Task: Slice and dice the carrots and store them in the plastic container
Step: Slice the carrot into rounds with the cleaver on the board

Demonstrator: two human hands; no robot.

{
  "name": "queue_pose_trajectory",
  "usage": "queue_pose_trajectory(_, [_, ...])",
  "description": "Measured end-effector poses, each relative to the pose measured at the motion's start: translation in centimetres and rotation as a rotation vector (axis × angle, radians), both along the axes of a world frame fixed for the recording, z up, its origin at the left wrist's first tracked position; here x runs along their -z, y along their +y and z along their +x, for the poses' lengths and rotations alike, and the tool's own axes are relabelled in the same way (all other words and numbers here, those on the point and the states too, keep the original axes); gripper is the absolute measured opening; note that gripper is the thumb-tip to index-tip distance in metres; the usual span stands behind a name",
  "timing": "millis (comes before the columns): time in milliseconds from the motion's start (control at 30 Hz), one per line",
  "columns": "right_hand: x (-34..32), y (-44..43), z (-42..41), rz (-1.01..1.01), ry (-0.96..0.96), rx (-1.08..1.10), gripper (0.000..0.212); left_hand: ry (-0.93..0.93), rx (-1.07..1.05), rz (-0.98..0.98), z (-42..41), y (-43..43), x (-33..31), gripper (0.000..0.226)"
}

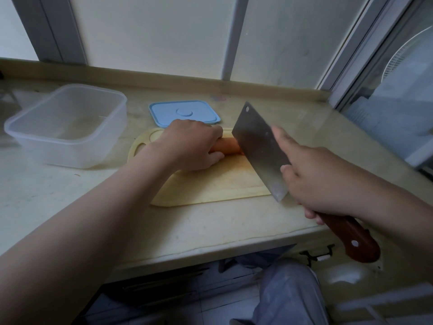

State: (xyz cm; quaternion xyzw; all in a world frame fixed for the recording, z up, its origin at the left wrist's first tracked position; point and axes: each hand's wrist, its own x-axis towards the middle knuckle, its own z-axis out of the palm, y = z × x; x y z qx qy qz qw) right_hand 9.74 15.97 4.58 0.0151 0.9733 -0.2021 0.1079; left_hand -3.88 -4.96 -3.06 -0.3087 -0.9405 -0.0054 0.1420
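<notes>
Left hand (194, 146): palm down, fingers curled over the carrot (230, 146), gripping it and pressing it to the board (210, 184). The fingertips are hidden under the hand.

Right hand (321, 179): clenched round the cleaver (260, 148) where handle meets blade, index finger stretched along the flat of the blade. The brown wooden handle (351, 238) sticks out behind the hand, past the counter's front edge.

Carrot: orange, lying across the far part of the board. Only a short stretch shows between the left hand and the blade. Its left end is under the hand and its right end is behind the blade.

Cleaver: broad steel blade, tilted, edge down at the carrot's right end. Whether the edge touches the carrot cannot be told.

Board: pale yellow, with a grip slot at the left end, flat on the counter (210, 226). An orange stain lies just right of the left hand.

Container (77, 153): clear plastic, rectangular, uncovered, on the counter well left of the board, with its bare bottom showing.

Lid (185, 113): blue, flat on the counter just beyond the board. Its near edge is partly behind the left hand.

Surroundings: window frames stand behind the counter, and a white fan grille (407, 55) is cut off at the right. A grey trouser leg (290, 292) shows below.
</notes>
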Motion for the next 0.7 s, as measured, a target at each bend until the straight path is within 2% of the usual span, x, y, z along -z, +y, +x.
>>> queue_pose_trajectory(267, [1.3,-1.7,-4.0,-0.020,-0.004,0.021,0.076,-0.003,-0.034,-0.004,0.4,0.2,-0.1,0.038])
queue_pose_trajectory(500, [1.3,-0.7,-2.4,-0.120,0.144,0.031,0.072,-0.037,-0.023,-0.005,0.1,0.0,-0.2,0.035])
queue_pose_trajectory(700, [0.9,-0.5,-1.2,-0.125,0.139,0.014,0.071,-0.049,-0.032,0.010,-0.1,-0.1,0.0,0.034])
